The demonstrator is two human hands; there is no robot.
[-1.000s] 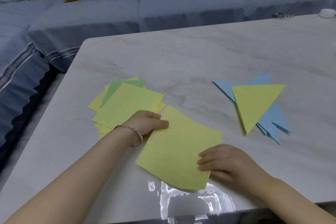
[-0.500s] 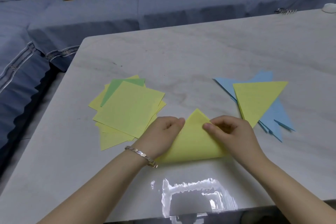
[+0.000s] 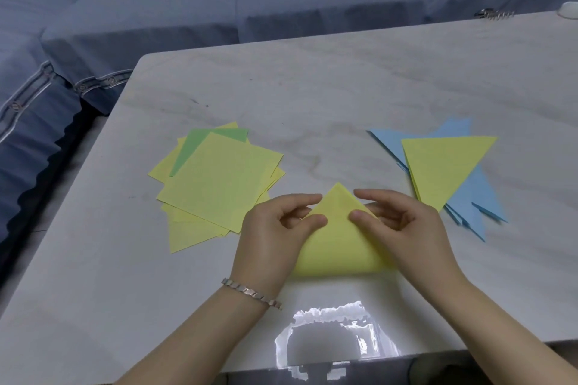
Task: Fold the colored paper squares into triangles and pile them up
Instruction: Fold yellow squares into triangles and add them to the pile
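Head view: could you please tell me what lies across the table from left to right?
stack of unfolded yellow and green squares → left hand → half-folded yellow sheet → right hand → pile of folded triangles

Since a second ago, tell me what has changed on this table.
The yellow sheet, flat a second ago, is folded over into a triangle, near corner brought up to the far one. The left hand and right hand both moved up from its edges and now pinch it near the top point. The stack of squares and the pile of triangles stayed put.
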